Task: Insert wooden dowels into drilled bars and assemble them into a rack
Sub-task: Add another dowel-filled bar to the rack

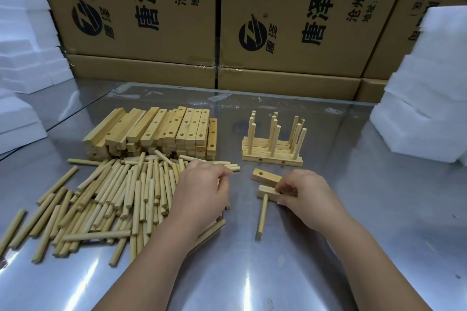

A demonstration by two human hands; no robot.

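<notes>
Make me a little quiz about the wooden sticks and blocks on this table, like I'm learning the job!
1. True or false: the right hand holds a drilled bar with one dowel sticking out of it.
2. Where is the left hand? A: over the loose dowel pile. B: on top of the right hand. C: out of view.
3. Fill in: the dowels in the finished bars stand ____.
Key: 1 true; 2 A; 3 upright.
</notes>
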